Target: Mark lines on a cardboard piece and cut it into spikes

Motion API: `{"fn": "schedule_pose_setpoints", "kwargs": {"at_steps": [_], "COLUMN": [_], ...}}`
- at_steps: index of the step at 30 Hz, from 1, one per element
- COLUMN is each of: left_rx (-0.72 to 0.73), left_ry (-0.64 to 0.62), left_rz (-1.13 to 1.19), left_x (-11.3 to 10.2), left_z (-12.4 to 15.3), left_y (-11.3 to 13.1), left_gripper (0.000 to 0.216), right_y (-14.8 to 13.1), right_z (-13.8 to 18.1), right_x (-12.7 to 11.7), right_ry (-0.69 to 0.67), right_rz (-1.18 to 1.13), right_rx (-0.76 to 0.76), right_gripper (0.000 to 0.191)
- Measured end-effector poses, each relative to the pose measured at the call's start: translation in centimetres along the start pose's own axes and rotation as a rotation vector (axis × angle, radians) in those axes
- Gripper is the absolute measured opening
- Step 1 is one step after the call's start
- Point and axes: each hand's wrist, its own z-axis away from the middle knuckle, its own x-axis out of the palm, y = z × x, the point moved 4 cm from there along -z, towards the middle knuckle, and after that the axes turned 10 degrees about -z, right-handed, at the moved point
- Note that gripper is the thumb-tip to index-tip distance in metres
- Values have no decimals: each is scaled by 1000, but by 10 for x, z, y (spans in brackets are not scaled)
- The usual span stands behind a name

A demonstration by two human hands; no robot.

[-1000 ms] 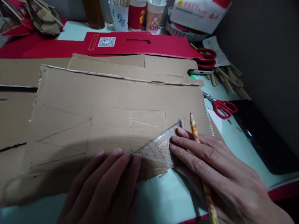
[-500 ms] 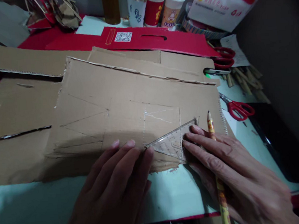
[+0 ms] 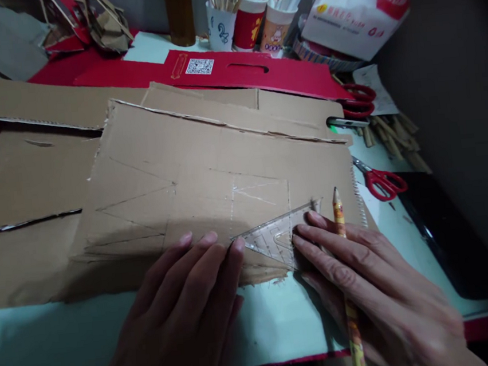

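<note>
A clear triangular set square (image 3: pixel 271 241) lies flat on a brown cardboard sheet (image 3: pixel 197 147) marked with pencil lines. My left hand (image 3: pixel 185 292) rests on the cardboard with its fingers stretched out, one fingertip touching the set square's left corner. On the other side, the fingertips of my right hand (image 3: pixel 365 280) press on the set square's right part. A yellow and red patterned pencil (image 3: pixel 338 214) is tucked between the fingers of that hand, its tip pointing away from me. The middle of the pencil is hidden by the fingers.
Red-handled scissors (image 3: pixel 384 184) and a dark flat panel (image 3: pixel 443 233) lie at the right. Behind are a red card strip (image 3: pixel 254 67), paper cups (image 3: pixel 248 24) of sticks and pens, a brown cylinder (image 3: pixel 180 13) and a white package (image 3: pixel 352 11). More cardboard (image 3: pixel 20 187) extends left.
The view has shifted slightly, so everything sits a little further left and the background a little lower. Both hands, the set square and the pencil keep their places on the cardboard.
</note>
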Motion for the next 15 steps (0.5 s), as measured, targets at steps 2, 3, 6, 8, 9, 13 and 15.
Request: {"fn": "schedule_pose_setpoints", "kwargs": {"at_steps": [2, 3, 6, 8, 9, 13, 15], "left_rx": [8, 6, -10, -4, 10, 79, 80], "left_ry": [12, 24, 88, 115, 124, 153, 158], "left_rz": [-7, -8, -17, -21, -23, -45, -64], "left_x": [0, 0, -1, 1, 2, 7, 9], "left_z": [-1, -2, -3, -2, -1, -1, -1], "left_y": [1, 1, 1, 0, -1, -3, -2], "left_gripper": [40, 39, 35, 34, 35, 41, 42], "right_y": [-1, -1, -3, -3, -4, -4, -4], "right_z": [0, 0, -2, -4, -5, -7, -7], "right_x": [-1, -1, -2, -3, -3, -4, -4], "right_ry": [2, -1, 1, 22, 35, 52, 52], "right_rz": [-7, -8, -5, -1, -3, -10, -8], "right_rx": [-5, -5, 2, 20, 26, 37, 33], "right_gripper": [45, 44, 42, 40, 39, 38, 38]}}
